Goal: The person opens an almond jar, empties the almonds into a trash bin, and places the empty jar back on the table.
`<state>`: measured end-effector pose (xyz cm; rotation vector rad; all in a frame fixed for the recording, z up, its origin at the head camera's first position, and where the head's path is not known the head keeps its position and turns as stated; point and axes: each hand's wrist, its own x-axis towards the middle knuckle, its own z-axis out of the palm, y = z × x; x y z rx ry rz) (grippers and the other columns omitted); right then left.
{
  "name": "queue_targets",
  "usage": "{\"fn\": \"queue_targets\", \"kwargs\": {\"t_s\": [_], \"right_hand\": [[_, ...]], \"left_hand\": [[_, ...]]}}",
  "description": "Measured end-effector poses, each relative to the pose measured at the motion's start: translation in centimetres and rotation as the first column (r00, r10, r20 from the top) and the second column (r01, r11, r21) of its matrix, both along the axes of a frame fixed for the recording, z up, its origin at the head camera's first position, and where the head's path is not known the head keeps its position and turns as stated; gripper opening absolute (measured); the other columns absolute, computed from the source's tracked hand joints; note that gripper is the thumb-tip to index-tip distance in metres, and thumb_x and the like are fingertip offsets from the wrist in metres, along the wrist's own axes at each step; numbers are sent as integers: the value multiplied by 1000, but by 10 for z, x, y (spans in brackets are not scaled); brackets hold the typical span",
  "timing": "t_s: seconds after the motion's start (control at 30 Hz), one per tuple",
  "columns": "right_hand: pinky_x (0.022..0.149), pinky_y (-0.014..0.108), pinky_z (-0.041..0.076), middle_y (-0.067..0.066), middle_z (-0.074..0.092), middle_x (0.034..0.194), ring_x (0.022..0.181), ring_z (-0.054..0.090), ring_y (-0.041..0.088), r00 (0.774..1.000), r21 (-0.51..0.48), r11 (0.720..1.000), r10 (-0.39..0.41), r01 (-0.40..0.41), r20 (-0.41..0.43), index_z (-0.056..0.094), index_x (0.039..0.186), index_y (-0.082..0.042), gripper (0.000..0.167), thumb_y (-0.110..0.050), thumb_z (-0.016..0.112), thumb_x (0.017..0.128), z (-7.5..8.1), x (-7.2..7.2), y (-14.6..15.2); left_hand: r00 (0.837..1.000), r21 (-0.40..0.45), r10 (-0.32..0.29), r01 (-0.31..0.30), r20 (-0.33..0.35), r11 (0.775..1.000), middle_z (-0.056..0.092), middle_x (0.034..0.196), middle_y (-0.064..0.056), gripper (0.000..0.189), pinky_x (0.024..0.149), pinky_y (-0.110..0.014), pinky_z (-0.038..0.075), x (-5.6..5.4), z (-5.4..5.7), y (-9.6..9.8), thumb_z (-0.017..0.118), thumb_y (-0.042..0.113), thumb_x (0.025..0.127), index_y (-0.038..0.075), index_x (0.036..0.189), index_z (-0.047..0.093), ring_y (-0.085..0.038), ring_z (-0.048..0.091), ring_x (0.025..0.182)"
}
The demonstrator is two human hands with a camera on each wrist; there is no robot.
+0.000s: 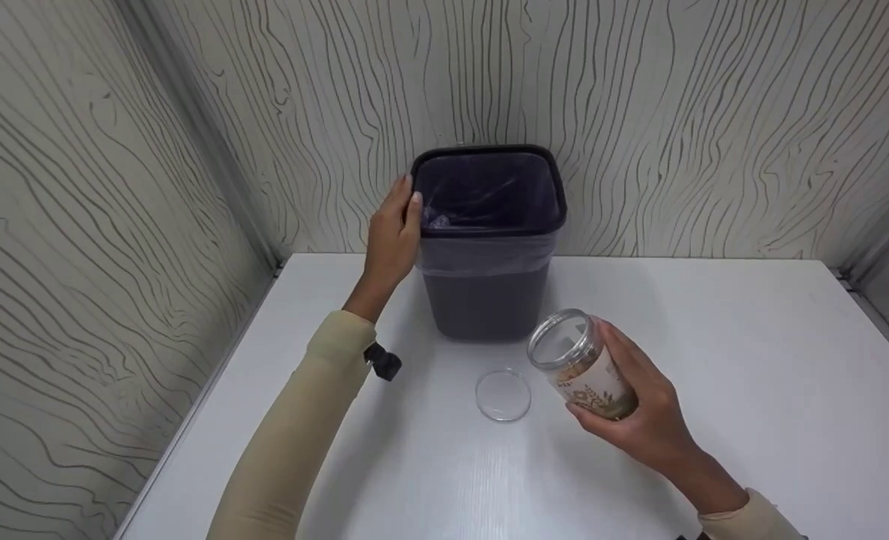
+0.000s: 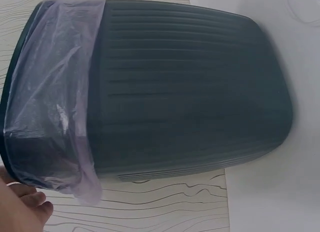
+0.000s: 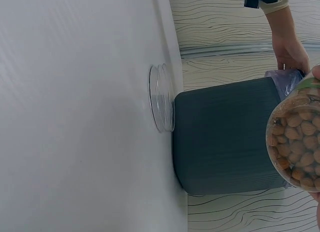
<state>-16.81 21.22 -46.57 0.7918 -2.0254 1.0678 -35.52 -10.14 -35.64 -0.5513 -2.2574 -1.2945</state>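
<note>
My left hand (image 1: 393, 244) grips the upper left rim of a dark trash bin (image 1: 485, 300), which stands upright against the back wall. A thin translucent bag (image 2: 50, 92) lines it and folds down over the outside. In the left wrist view the curled fingers (image 2: 32, 199) sit at the rim's corner. My right hand (image 1: 643, 409) holds a clear plastic jar (image 1: 583, 364), tilted with its open mouth towards the bin. Almonds (image 3: 300, 147) show through the jar's bottom in the right wrist view. A label with a plant print wraps its side.
A clear round lid (image 1: 503, 395) lies on the white table (image 1: 752, 360) in front of the bin, left of the jar. Wood-grain patterned panels (image 1: 324, 112) enclose the table at the back and sides.
</note>
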Motion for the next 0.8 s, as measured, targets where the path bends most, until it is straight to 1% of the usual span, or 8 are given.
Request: {"fn": "queue_targets", "kwargs": {"t_s": [0.13, 0.23, 0.3, 0.37, 0.47, 0.53, 0.67, 0.8], "right_hand": [[106, 17, 39, 31, 49, 146, 134, 48, 10, 1000, -8, 1000, -1, 1, 0, 42, 145, 13, 110, 4, 94, 48, 1, 0, -3], [105, 17, 39, 32, 49, 144, 133, 49, 11, 1000, -17, 1000, 14, -14, -8, 43, 144, 15, 108, 6, 93, 49, 9, 4, -8], [105, 17, 39, 32, 49, 144, 133, 50, 12, 1000, -20, 1000, 24, -24, -14, 43, 144, 15, 108, 6, 93, 49, 9, 3, -10], [105, 18, 40, 32, 49, 145, 133, 50, 13, 999, -24, 999, 30, -31, -15, 43, 144, 14, 108, 5, 93, 49, 6, 0, -9], [106, 19, 40, 28, 48, 147, 133, 50, 14, 1000, -19, 999, 28, -28, -10, 42, 146, 12, 111, 1, 95, 50, -7, -7, -2], [106, 19, 40, 27, 48, 149, 132, 51, 15, 1000, -17, 999, 27, -27, -7, 42, 147, 11, 111, 0, 95, 50, -11, -9, 1], [107, 20, 40, 24, 48, 150, 133, 51, 17, 1000, -13, 1000, 15, -15, 2, 42, 149, 9, 111, -2, 95, 51, -14, -9, 4], [107, 18, 39, 22, 47, 151, 135, 50, 14, 1000, 1, 1000, -2, 2, 24, 41, 150, 7, 112, -2, 95, 52, -17, -6, 4]], "left_hand": [[999, -50, 12, -9, 46, 999, 29, 162, -19, 54, 123, -32, 21, -2, 3, 0, 41, 26, 111, -5, 155, 32, -26, 26, 152], [998, -59, 13, -10, 56, 998, 29, 162, -20, 53, 123, -32, 21, -3, 2, -2, 41, 23, 111, -7, 154, 32, -26, 26, 152], [998, -61, 22, -19, 52, 998, 30, 161, -22, 50, 123, -34, 21, -4, 1, -3, 40, 19, 111, -9, 153, 33, -28, 27, 151], [998, -70, 34, -31, 52, 997, 30, 161, -23, 49, 123, -35, 21, -3, 1, -3, 38, 16, 111, -10, 152, 33, -28, 26, 152], [997, -95, 56, -50, 59, 994, 28, 162, -22, 48, 123, -35, 20, -4, 0, 0, 35, 13, 110, -10, 152, 33, -28, 25, 152], [996, -108, 59, -52, 63, 993, 27, 163, -21, 48, 123, -35, 20, -4, 0, 1, 34, 13, 110, -10, 152, 32, -28, 24, 152], [996, -122, 54, -45, 72, 992, 27, 163, -22, 49, 124, -36, 19, -4, 0, 4, 33, 15, 111, -10, 153, 31, -29, 24, 152], [993, -151, 62, -47, 96, 987, 25, 164, -22, 50, 124, -37, 18, -2, -2, 4, 30, 18, 111, -9, 154, 29, -29, 21, 153]]}}
